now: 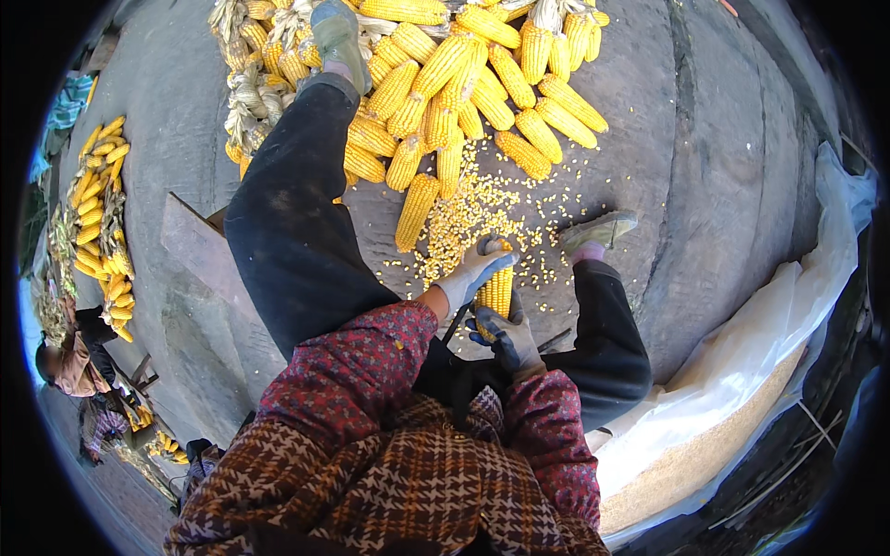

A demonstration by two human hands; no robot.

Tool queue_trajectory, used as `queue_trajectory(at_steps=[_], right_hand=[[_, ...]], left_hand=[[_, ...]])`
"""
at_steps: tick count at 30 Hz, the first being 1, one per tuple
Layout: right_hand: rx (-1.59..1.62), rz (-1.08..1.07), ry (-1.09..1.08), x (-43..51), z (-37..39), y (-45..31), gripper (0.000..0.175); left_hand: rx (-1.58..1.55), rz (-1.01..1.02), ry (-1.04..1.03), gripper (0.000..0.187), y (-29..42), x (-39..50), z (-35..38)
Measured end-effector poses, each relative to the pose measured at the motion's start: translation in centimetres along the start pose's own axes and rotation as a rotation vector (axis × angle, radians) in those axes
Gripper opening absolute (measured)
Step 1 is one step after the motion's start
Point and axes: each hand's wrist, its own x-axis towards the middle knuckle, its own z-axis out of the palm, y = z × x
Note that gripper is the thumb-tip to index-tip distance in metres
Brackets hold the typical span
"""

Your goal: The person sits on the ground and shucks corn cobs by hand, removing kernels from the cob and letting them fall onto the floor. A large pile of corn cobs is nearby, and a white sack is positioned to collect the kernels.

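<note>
An ear of yellow maize [495, 290] stands out between my knees, its kernels mostly on the cob. My left hand [474, 270], in a grey-and-white work glove, grips its far end. Around the near end close the fingers of my right hand [510, 337], gloved too. A dark narrow tool or strap [455, 323] shows beside the ear; I cannot tell what it is. Loose maize kernels [473, 215] lie scattered on the ground just beyond my hands. Past them rises a heap of husked maize ears [438, 90].
Braided husks [254, 97] lie left of the heap, near my left shoe [341, 45]. A wooden board [208, 254] is by my left leg. Plastic sheeting [737, 333] borders spread grain [702, 452] at right. More ears [104, 208] and people [83, 361] are at far left.
</note>
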Motion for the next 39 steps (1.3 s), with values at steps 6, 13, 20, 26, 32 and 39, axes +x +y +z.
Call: queue_trajectory(at_steps=[6, 13, 20, 26, 32, 39], right_hand=[[0.235, 0.05, 0.005, 5.2, -1.6, 4.3, 0.044], [0.138, 0.08, -0.15, 0.7, 0.2, 1.3, 0.039], [-0.494, -0.034, 0.112, 3.0, -0.5, 1.3, 0.036], [-0.026, 0.101, -0.256, -0.1, -0.6, 1.0, 0.038], [0.36, 0.187, -0.288, -3.7, -0.5, -0.4, 0.036], [-0.104, -0.137, 0.139, 2.5, -1.9, 4.2, 0.064]], left_hand=[[0.157, 0.19, 0.209, 0.03, -2.5, 2.2, -1.3], [0.183, 0.247, 0.095, 0.043, -1.6, 2.7, -1.5], [0.24, 0.169, 0.264, 0.051, -2.4, 2.5, -0.9], [0.166, 0.251, 0.168, 0.027, -2.1, 2.2, -1.3], [0.189, 0.022, 0.011, 0.028, -1.5, 2.0, -0.9], [0.827, 0.065, 0.146, 0.071, -1.0, 1.9, -1.2]])
